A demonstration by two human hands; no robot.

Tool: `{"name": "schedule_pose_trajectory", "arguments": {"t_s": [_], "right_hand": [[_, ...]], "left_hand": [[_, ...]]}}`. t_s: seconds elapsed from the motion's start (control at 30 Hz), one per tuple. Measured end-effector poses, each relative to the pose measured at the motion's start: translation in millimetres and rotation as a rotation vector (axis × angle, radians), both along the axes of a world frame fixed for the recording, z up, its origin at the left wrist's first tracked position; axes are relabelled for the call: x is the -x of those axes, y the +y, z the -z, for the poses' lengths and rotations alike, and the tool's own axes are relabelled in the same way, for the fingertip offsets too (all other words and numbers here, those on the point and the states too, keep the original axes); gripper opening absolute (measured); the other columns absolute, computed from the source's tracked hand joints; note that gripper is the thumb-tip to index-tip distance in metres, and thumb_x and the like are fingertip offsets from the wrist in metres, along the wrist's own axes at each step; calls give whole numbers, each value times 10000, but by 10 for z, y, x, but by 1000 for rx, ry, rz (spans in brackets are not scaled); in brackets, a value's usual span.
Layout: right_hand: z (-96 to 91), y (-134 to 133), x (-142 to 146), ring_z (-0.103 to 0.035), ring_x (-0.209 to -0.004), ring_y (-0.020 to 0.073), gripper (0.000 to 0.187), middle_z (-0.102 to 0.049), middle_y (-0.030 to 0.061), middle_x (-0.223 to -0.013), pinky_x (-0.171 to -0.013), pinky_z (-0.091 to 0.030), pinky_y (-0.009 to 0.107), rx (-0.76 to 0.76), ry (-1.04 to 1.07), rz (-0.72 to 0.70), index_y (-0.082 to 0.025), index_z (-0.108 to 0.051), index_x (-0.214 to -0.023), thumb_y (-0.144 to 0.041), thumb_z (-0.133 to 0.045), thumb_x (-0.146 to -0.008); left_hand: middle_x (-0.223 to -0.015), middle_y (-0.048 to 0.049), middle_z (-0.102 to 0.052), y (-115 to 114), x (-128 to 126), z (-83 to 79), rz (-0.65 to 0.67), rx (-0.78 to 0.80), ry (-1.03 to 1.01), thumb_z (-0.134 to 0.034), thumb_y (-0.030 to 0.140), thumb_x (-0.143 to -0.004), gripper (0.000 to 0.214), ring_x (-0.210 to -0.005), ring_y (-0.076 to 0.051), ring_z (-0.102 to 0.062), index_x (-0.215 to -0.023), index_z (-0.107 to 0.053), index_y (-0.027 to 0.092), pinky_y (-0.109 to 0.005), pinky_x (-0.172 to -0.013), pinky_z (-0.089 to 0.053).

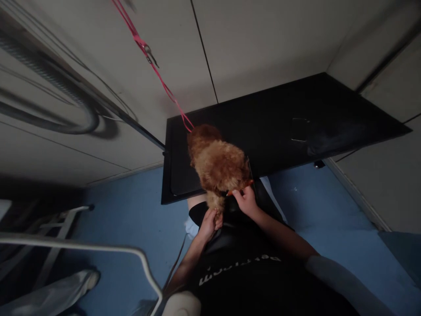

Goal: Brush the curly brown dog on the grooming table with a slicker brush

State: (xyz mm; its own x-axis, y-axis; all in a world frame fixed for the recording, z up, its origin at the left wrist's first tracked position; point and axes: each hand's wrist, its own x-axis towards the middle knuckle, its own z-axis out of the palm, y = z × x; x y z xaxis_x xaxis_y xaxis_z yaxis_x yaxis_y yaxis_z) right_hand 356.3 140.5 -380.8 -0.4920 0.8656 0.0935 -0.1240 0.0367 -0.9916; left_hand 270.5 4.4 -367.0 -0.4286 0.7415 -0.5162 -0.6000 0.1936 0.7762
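Note:
A curly brown dog (219,164) stands on the black grooming table (263,114), its rear end towards me and its head hidden. One of its hind legs reaches over the near edge, and my left hand (209,224) is closed around the paw. My right hand (246,201) grips an orange-handled grooming brush (241,188) against the fur of the dog's rump. The brush's thin head shows only edge-on and is hard to make out. A pink leash loop (187,120) runs from the dog's front end up to the left.
Light wall panels rise behind the table. A grey ribbed hose (88,118) hangs at the left. A white metal frame (108,248) and a hanging cloth (66,292) are at the lower left, over the blue floor (131,210). A thin metal outline (298,140) shows on the tabletop.

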Motion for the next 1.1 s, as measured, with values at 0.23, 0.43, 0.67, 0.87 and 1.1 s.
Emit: {"name": "schedule_pose_trajectory", "arguments": {"t_s": [0.23, 0.43, 0.67, 0.87, 1.1], "right_hand": [[-150, 77, -40, -612, -914, 236, 156, -663, 55, -880, -899, -462, 414, -149, -9, -53, -224, -649, -824, -315, -679, -701], [0, -104, -71, -613, -717, 188, 221, -637, 23, -761, -705, -504, 336, 227, 1, -101, -204, -579, -829, -411, -605, -759], [141, -222, -185, -557, -645, 148, 283, -587, -10, -713, -614, -465, 274, 353, -18, -5, -197, -539, -836, -456, -605, -745], [61, -133, -231, -536, -643, 147, 249, -572, -11, -708, -603, -446, 270, 293, -45, 17, -206, -541, -810, -441, -599, -752], [-19, -148, -224, -544, -657, 144, 248, -571, -11, -722, -622, -449, 270, 253, -42, 62, -204, -531, -820, -435, -593, -754]], "left_hand": [[-377, 99, -359, -23, -8, -4, 5, -22, -27, -668, 524, -676, 405, -288, -39, -242, -737, -456, 184, -170, -340, -158], [-380, 87, -348, -1, -44, 16, 12, -85, -21, -668, 584, -687, 471, -295, -29, -230, -648, -425, 183, -168, -340, -166], [-377, 75, -358, 61, -99, 63, 9, -42, 105, -605, 712, -654, 567, -314, -37, -261, -593, -429, 177, -173, -346, -179], [-421, 47, -438, 106, -110, 69, -68, 14, 266, -590, 674, -677, 525, -370, -67, -347, -572, -449, 179, -203, -389, -253], [-447, 21, -466, 194, -126, 0, -195, 133, 446, -485, 562, -784, 464, -424, -95, -391, -521, -486, 180, -229, -440, -318]]}}
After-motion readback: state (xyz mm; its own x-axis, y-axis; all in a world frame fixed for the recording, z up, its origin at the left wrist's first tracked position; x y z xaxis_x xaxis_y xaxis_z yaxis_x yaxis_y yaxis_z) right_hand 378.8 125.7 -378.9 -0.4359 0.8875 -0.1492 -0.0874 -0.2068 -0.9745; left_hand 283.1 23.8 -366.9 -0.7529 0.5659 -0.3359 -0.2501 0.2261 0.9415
